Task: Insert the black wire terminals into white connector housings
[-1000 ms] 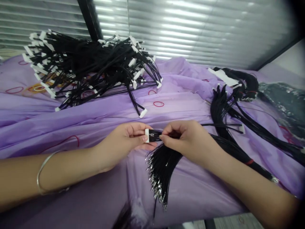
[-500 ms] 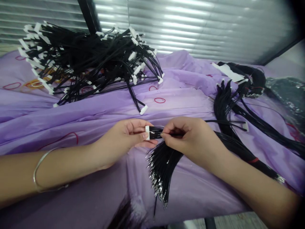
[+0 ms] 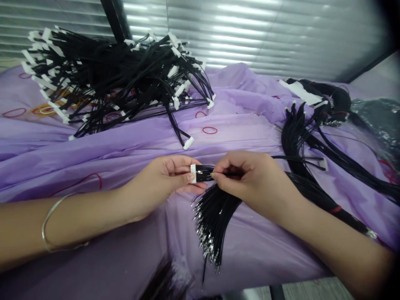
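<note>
My left hand (image 3: 162,183) pinches a small white connector (image 3: 193,173) with short black wires running out of its right side. My right hand (image 3: 250,179) is closed in a pinch on one thin black wire (image 3: 222,175) right at the connector's wire side. Under my right hand a bundle of loose black wires with metal tips (image 3: 211,223) fans down over the purple cloth (image 3: 125,154). A thin silver bangle (image 3: 50,225) circles my left wrist.
A big pile of black wire harnesses with white connectors (image 3: 109,79) lies at the back left. More black wire bundles (image 3: 312,137) lie at the right, one tied with a red band. Red rubber bands (image 3: 209,130) dot the cloth. Window blinds (image 3: 250,33) run behind.
Both hands have stayed together at the connector. The view has shifted slightly, so the piles sit a little higher and further left in the picture.
</note>
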Motion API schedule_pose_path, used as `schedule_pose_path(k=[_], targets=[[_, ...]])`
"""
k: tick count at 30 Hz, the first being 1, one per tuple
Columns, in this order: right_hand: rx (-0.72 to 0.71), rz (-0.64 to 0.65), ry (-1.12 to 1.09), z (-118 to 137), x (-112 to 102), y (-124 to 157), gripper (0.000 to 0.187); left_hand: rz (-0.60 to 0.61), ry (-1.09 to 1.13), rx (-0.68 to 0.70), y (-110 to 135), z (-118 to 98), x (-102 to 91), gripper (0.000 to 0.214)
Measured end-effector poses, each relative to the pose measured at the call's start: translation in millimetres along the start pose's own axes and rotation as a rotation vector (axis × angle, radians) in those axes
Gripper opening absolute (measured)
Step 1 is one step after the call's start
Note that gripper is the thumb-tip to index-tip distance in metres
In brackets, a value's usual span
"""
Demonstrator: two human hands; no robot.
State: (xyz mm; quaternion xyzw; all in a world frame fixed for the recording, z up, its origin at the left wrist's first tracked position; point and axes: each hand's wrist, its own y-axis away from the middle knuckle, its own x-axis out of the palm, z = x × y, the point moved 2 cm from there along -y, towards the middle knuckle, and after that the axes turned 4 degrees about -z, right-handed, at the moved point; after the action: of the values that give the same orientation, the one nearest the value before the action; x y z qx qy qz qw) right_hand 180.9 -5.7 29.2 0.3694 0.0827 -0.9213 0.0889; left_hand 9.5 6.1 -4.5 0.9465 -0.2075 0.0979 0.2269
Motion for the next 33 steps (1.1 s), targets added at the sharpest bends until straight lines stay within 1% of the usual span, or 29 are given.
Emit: schedule_pose_path(k=[23, 33], targets=[[-0.011, -0.009, 0.006, 0.0, -0.1, -1.2, 0.011, 0.018, -0.02, 0.01, -0.7, 1.4, -0.1, 0.014], [0.005, 0.037, -0.005, -1.3, 4.3, -1.3, 0.013, 0.002, -0.059, 0.02, 0.7, 1.6, 0.3, 0.018]])
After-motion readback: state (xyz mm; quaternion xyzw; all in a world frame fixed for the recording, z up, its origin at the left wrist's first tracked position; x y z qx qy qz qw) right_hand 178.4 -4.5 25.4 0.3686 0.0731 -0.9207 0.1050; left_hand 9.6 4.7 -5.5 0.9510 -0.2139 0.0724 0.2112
